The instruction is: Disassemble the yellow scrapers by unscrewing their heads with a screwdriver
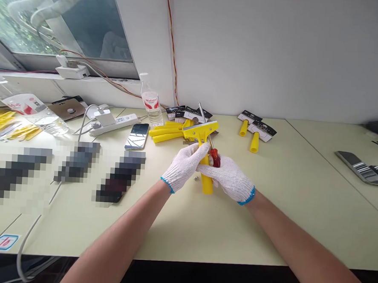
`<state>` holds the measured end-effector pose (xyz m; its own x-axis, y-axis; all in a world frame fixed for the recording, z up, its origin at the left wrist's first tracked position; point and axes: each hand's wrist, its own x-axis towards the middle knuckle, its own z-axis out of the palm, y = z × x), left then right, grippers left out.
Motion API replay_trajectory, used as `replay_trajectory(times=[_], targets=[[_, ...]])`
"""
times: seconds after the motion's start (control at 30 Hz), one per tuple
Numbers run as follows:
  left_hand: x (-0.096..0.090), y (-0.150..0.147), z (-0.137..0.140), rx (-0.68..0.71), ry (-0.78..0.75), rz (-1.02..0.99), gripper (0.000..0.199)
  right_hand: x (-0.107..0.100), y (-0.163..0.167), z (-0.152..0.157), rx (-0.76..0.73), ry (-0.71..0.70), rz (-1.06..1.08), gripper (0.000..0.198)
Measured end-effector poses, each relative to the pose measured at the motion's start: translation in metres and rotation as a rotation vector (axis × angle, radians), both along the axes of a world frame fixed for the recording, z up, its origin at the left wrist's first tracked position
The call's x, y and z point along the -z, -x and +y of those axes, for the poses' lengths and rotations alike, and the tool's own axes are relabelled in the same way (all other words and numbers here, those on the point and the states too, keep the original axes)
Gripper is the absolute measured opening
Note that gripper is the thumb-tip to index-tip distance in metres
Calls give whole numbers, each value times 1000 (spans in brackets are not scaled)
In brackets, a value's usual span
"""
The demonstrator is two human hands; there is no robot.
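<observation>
The left hand (189, 160) is gripping the yellow scraper (202, 133) just below its broad head, above the table (266, 231); the right hand (228, 174) is holding a red-handled screwdriver (216, 158) against the scraper's lower handle. Screw work is apparently under way, and the next move is likely calling for seating the tip in a screw (210, 129). Ribbed knit gloves (245, 190) are covering both hands; smooth, tubular yellow handles (168, 135) are lying beyond.
</observation>
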<state>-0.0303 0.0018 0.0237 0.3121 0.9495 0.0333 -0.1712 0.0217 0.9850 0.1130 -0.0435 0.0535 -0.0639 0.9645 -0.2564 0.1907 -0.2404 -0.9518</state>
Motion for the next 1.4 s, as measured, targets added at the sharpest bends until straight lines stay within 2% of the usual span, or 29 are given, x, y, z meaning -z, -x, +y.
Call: replay_trajectory(times=[0.07,0.17,0.23,0.3,0.37,0.43,0.57,0.77,0.93,1.23,1.4], targets=[[0,1,2,-23,-10,-24,45,3,-5,1,59,-50,-57,34],[-3,10,12,-165,-26,-121,45,13,-25,3,205,-180,-202,50],[-5,19,20,-260,-68,-78,42,20,-46,5,190,-317,-309,51],[-7,27,25,-298,-141,74,37,25,-68,5,101,-363,-488,48],[-8,33,26,-273,-197,180,29,27,-86,2,11,-310,-562,44],[-7,34,26,-246,-239,253,23,28,-96,-2,-48,-247,-548,42],[-3,31,23,-241,-258,355,25,25,-100,-10,-34,-280,-537,44],[-7,26,20,-212,-167,270,35,22,-93,-14,-43,-246,-497,45],[-8,25,20,-186,-177,308,43,20,-86,-14,-60,-216,-500,46],[-8,24,18,-168,-181,370,33,28,-90,-13,-88,-170,-531,49],[-5,26,21,-181,-137,276,29,31,-94,-13,-107,-243,-551,53]])
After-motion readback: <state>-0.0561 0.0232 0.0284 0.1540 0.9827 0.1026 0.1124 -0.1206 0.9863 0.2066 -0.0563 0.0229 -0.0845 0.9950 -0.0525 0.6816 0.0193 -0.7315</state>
